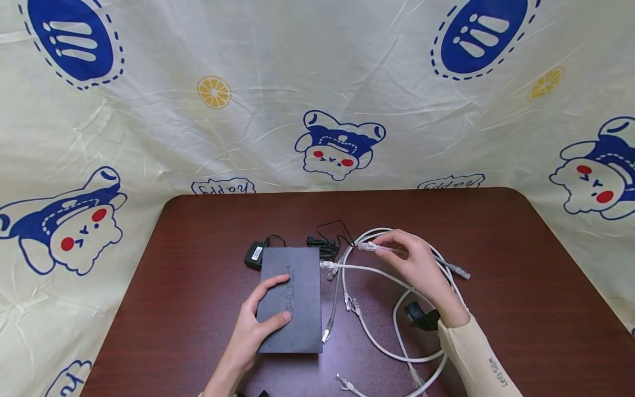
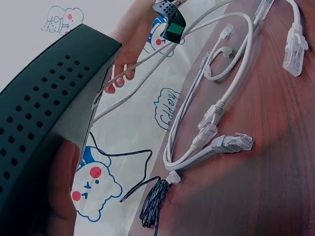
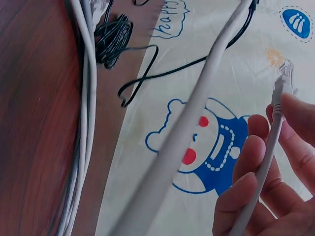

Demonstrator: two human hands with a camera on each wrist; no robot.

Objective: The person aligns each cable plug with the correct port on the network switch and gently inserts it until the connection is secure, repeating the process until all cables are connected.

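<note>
A dark grey network switch (image 1: 303,300) with raised lettering is gripped by my left hand (image 1: 258,317), thumb and index finger lying across its top. In the left wrist view, the switch (image 2: 44,93) shows a side with rows of square vent holes. A white network cable plug (image 1: 327,265) sits at the switch's right side. My right hand (image 1: 409,262) pinches another white network cable just behind its clear plug (image 1: 368,246). The right wrist view shows that plug (image 3: 283,78) pointing up past the thumb, its cable running down along the curled fingers.
Loops of white and grey network cable (image 1: 382,348) spread right of the switch, with several loose plugs. A black power adapter (image 1: 255,256) lies behind the switch, beside a bundled thin black cord (image 1: 324,247). A printed cloth (image 1: 268,138) hangs beyond the brown table (image 1: 521,309).
</note>
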